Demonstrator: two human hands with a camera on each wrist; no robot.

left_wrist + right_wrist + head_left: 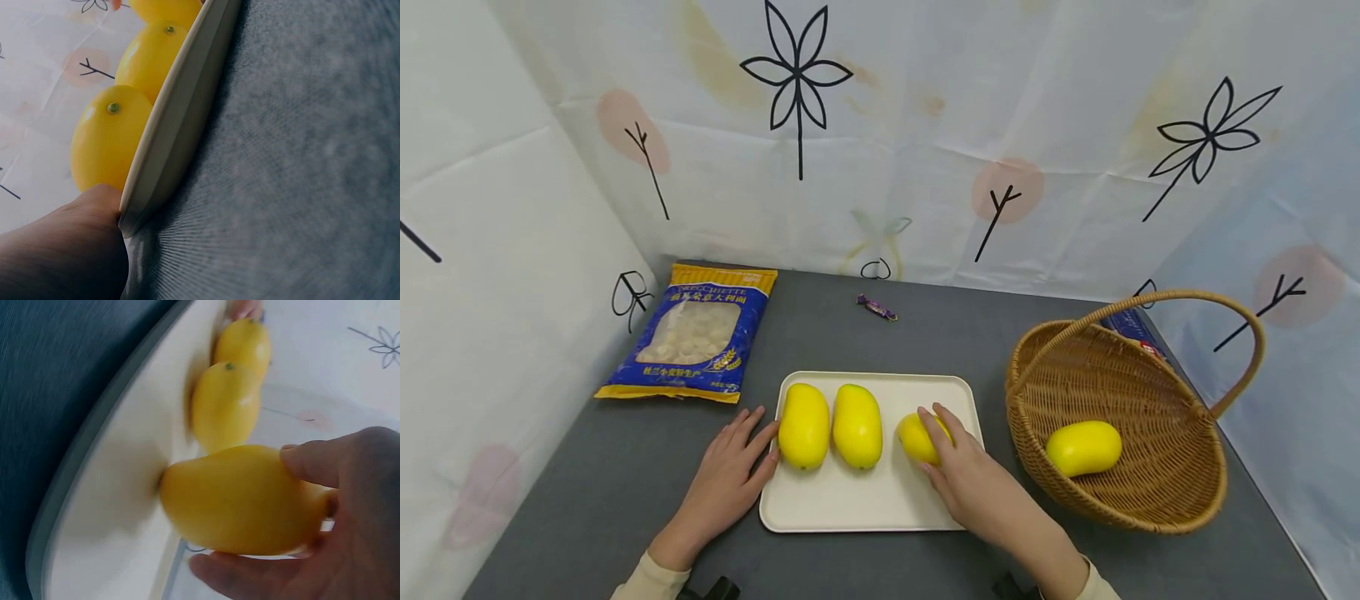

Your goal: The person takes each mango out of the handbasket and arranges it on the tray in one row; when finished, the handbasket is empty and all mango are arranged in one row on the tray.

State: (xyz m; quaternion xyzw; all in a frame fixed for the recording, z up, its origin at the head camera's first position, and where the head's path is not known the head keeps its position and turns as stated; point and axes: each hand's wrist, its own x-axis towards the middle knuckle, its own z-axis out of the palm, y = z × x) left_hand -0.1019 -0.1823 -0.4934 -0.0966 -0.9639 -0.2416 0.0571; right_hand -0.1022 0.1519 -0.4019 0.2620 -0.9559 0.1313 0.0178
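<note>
My right hand [973, 475] grips a yellow mango [231, 500] between thumb and fingers, at the right part of a cream tray [865, 508]. In the right wrist view the mango is tilted, one end close to the tray surface. Two more mangoes, a left one [805, 427] and a middle one [857, 427], lie side by side on the tray's left half. My left hand [730, 467] rests at the tray's left rim, fingers loosely extended. Its thumb [97, 209] is right at the rim, beside the left mango.
A wicker basket [1150, 408] with a tall handle stands to the right, one mango [1084, 448] inside. Behind it shows part of a dark blue packet [1131, 325]. A blue and yellow pasta bag [692, 333] lies back left, and a purple wrapped candy [877, 307] behind the tray.
</note>
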